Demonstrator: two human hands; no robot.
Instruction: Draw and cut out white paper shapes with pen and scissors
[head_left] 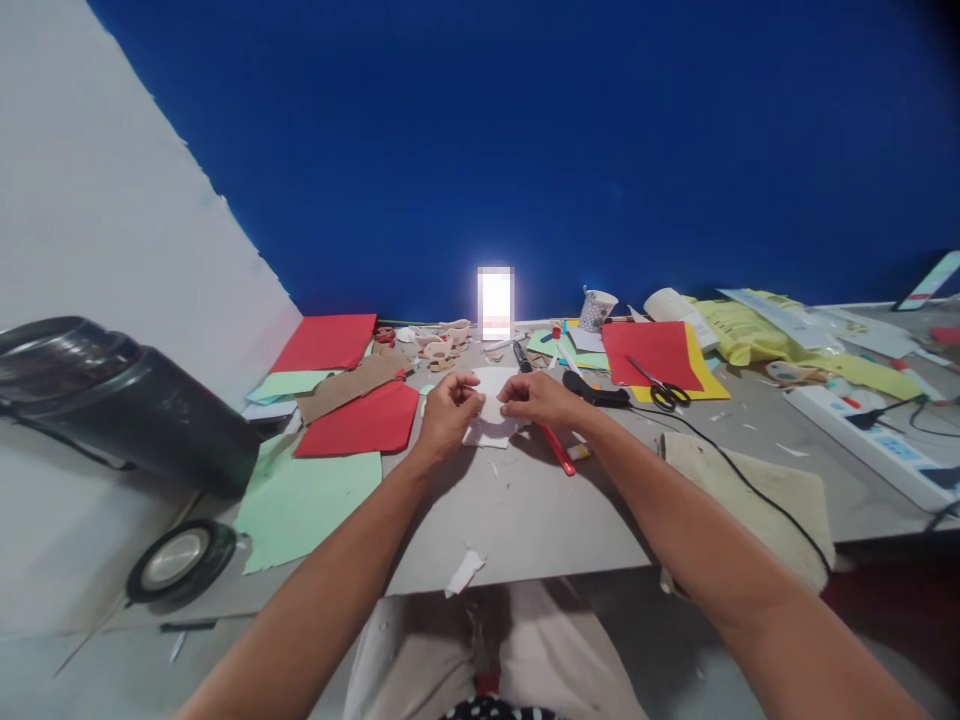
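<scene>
My left hand (pixel 452 412) and my right hand (pixel 541 398) face each other over the middle of the grey table. The fingers of both are curled into a pinch at the edges of a small white piece of paper (pixel 491 408). More white paper (pixel 491 438) lies flat just beneath it, so their outlines are hard to part. A red-handled tool (pixel 559 450) lies beside my right wrist, partly hidden by it. Right of that rests a black hot glue gun (pixel 596 392) with its cord. Scissors (pixel 664 388) lie farther right on red paper (pixel 652 352).
Red sheets (pixel 360 422), corrugated cardboard (pixel 349 385) and green paper (pixel 315 505) lie left. A large dark flask (pixel 172 410) and its lid (pixel 180 562) are at far left. A paper cup (pixel 597 310), cloth (pixel 742 490) and power strip (pixel 874 450) are right.
</scene>
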